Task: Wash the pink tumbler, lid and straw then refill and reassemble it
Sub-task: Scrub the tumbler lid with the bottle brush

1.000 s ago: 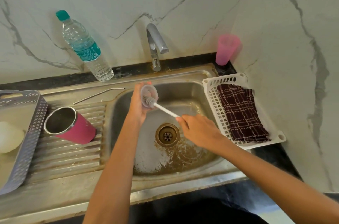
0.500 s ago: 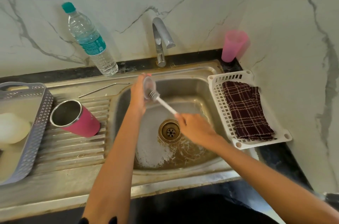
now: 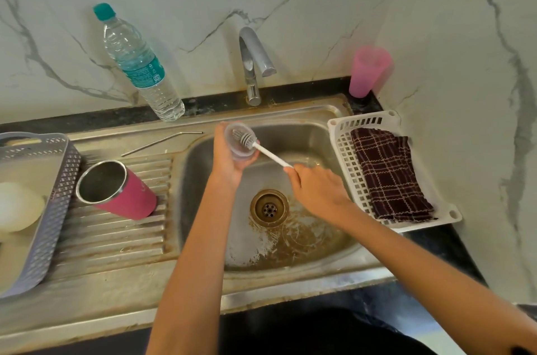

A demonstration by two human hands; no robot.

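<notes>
Fingers of the left hand (image 3: 229, 160) are wrapped around the clear lid (image 3: 240, 145) at frame centre, above the sink (image 3: 305, 134). Right hand (image 3: 318, 190) pinches the white brush (image 3: 263, 148) handle, bristles against the lid (contact appears direct). Pink tumbler (image 3: 117, 190) lies tilted on the drainboard, centre left; metal straw (image 3: 161, 143) rests just above it.

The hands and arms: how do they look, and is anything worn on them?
Both arms come in bare from the bottom edge, with no sleeve showing up to the frame edge. The left hand and the right hand wear no gloves, and no ring, watch or bracelet is visible. No markings show on either forearm.
</notes>
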